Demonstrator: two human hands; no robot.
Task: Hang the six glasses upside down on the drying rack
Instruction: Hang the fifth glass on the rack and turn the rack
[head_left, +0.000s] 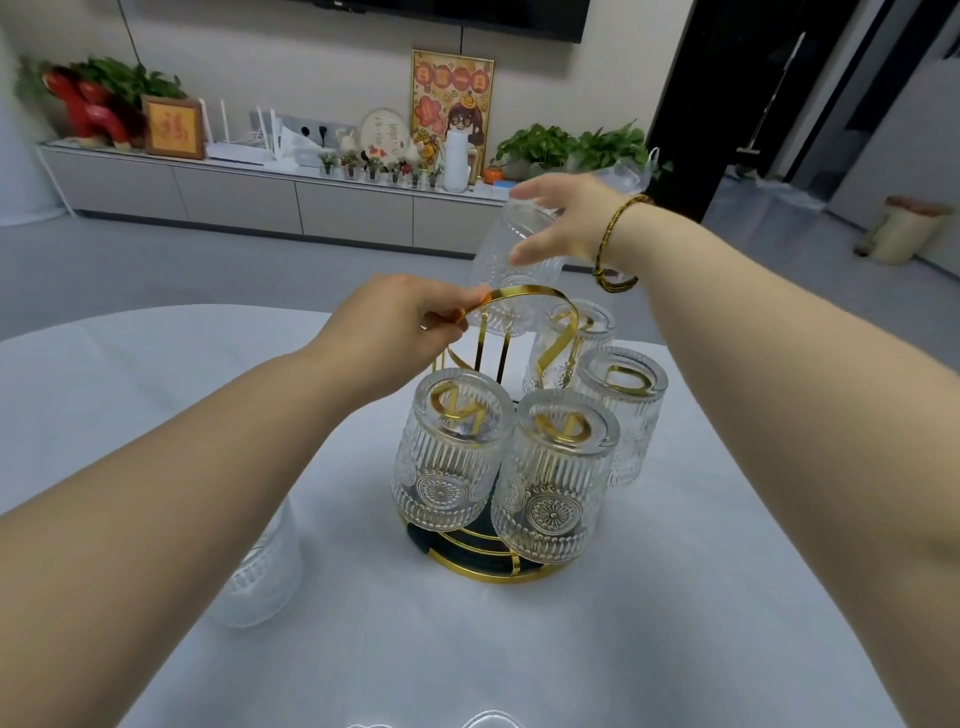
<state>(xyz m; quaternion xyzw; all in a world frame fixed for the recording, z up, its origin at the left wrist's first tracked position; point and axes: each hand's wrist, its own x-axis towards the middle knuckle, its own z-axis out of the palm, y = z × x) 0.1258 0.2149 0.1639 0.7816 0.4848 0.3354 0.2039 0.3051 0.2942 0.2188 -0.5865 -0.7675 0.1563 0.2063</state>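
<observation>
A gold wire drying rack (498, 569) with a dark round base stands in the middle of the white table. Several ribbed clear glasses hang upside down on its prongs, among them a front left glass (447, 457) and a front right glass (556, 478). My left hand (400, 332) pinches the rack's gold top handle (524, 293). My right hand (566, 223) holds another ribbed glass (514, 260) upside down above the rack's far side. One more glass (260, 577) stands on the table at the left, partly hidden by my left forearm.
The white table (675, 623) curves away at its far edge. Beyond it is grey floor, a long low cabinet (234, 192) with plants, frames and ornaments, and a small bin (904, 228) at the right.
</observation>
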